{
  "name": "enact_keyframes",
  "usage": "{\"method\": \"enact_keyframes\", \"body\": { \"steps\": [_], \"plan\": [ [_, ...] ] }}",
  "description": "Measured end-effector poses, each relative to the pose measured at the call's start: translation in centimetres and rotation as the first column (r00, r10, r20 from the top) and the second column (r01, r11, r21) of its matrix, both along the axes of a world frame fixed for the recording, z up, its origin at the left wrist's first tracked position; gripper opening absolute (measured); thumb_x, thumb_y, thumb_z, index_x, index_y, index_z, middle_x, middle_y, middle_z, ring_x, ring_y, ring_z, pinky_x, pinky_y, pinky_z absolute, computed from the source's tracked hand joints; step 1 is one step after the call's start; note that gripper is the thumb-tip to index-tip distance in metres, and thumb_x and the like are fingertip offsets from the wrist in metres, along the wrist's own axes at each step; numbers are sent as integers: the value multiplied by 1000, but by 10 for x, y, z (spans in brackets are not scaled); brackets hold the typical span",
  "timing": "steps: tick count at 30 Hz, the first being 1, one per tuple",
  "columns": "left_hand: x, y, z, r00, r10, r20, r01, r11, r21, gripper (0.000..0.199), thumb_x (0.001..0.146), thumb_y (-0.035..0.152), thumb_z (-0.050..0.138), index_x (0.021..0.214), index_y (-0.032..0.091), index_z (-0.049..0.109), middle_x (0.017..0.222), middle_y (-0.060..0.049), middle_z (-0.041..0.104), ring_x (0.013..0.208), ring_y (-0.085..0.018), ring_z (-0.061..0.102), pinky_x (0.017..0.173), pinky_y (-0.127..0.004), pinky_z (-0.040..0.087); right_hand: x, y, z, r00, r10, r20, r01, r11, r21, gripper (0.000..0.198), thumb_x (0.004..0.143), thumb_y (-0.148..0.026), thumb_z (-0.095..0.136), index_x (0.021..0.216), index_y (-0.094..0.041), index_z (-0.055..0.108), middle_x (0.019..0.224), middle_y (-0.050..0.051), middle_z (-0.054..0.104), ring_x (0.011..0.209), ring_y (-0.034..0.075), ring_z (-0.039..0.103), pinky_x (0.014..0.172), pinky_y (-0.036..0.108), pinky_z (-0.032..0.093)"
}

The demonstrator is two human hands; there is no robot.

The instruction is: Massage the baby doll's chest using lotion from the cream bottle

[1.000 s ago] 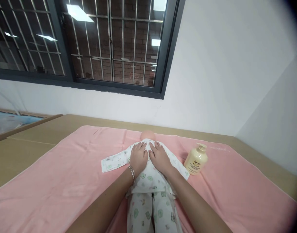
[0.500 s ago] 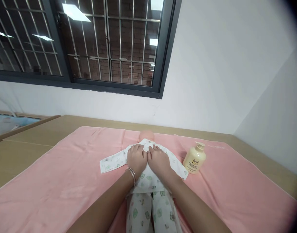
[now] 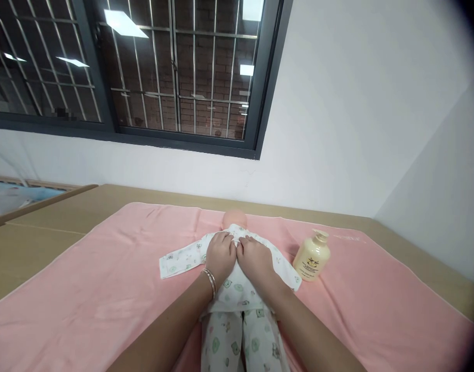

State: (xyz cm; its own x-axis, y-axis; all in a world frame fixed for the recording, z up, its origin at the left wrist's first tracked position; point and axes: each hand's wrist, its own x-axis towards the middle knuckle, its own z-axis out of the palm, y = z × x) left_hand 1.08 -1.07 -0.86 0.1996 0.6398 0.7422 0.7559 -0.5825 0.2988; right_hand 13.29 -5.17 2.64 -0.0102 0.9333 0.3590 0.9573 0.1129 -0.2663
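A baby-sized doll (image 3: 234,219) lies on its back, its smooth head pointing away from me. It wears a white printed shirt (image 3: 239,289) with long sleeves spread to both sides, and matching trousers (image 3: 223,338). On the upper chest, my left hand (image 3: 220,257) and my right hand (image 3: 256,260) rest side by side, thumbs close together. The fingers of both are bent down and closed on the shirt's front near the neckline. Their tips are partly hidden, as is the cloth under the palms. Bracelets circle my left wrist.
A cream pump bottle (image 3: 311,259) stands close to the doll's sleeve on the right. Beneath everything spreads a pink sheet (image 3: 105,279) over a wooden surface (image 3: 66,217). Behind are a white wall (image 3: 318,129) and a barred window (image 3: 190,77).
The fingers of both hands have curled inward more, drawing slightly back toward me at the shirt's neckline. The view has tilted a little; the doll and bottle keep their places.
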Motion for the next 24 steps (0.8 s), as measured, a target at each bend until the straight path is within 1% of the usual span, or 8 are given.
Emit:
{"method": "enact_keyframes", "body": {
  "steps": [1, 3, 5, 7, 9, 12, 20, 24],
  "plan": [
    [0, 1, 0, 1000, 10, 6, -10, 999, -31, 26, 87, 15, 42, 99, 17, 65, 104, -10, 66, 102, -24, 58, 94, -42, 47, 0, 0, -1, 1000, -17, -11, 17, 1000, -7, 37, 95, -29, 33, 104, -23, 68, 106, 8, 68, 102, 23, 61, 84, 32, 43],
    [1, 3, -1, 999, 38, 8, -37, 994, -99, 30, 87, 18, 43, 110, 16, 62, 113, -11, 64, 109, -26, 56, 98, -45, 45, 2, 3, -4, 999, -19, -33, 19, 1000, 3, 37, 94, -31, 35, 116, -23, 65, 120, 8, 64, 113, 23, 56, 91, 33, 41],
    [1, 5, -3, 998, 56, 7, -55, 987, -148, 35, 87, 20, 42, 118, 15, 58, 123, -12, 61, 117, -27, 53, 104, -47, 40, 5, 8, -8, 999, 5, -42, -4, 999, 32, 43, 94, -31, 36, 130, -20, 57, 136, 10, 54, 128, 24, 45, 102, 34, 35],
    [2, 7, -4, 998, 60, 7, -58, 983, -175, 38, 88, 22, 41, 121, 15, 57, 128, -12, 59, 123, -27, 50, 108, -48, 35, 7, 12, -13, 999, 26, -42, -24, 999, 48, 47, 95, -31, 35, 137, -16, 50, 143, 11, 47, 134, 25, 37, 109, 36, 27],
    [2, 8, -5, 998, 60, 7, -57, 980, -192, 39, 88, 22, 41, 122, 15, 57, 129, -12, 59, 124, -27, 49, 110, -48, 34, 8, 14, -15, 998, 38, -44, -36, 998, 51, 48, 95, -30, 33, 138, -14, 49, 144, 12, 45, 135, 25, 36, 112, 37, 23],
    [1, 8, -5, 998, 60, 15, -56, 977, -206, 39, 87, 22, 41, 121, 15, 58, 129, -12, 60, 125, -27, 49, 110, -47, 34, 7, 13, -16, 998, 41, -57, -38, 998, 53, 48, 96, -28, 33, 138, -14, 48, 144, 13, 44, 136, 25, 35, 113, 38, 21],
    [1, 7, -3, 998, 53, 35, -45, 979, -197, 38, 87, 22, 42, 120, 16, 59, 127, -11, 61, 124, -27, 50, 110, -48, 35, 6, 12, -16, 996, 48, -79, -44, 998, 51, 48, 96, -28, 33, 139, -13, 47, 145, 12, 44, 137, 26, 34, 114, 39, 21],
    [1, 6, -3, 997, 59, 48, -47, 976, -215, 38, 86, 22, 43, 120, 16, 60, 128, -10, 61, 124, -27, 50, 110, -47, 35, 6, 12, -17, 995, 50, -83, -45, 997, 58, 48, 96, -28, 33, 139, -14, 48, 145, 12, 44, 136, 25, 35, 114, 39, 21]
  ]
}}
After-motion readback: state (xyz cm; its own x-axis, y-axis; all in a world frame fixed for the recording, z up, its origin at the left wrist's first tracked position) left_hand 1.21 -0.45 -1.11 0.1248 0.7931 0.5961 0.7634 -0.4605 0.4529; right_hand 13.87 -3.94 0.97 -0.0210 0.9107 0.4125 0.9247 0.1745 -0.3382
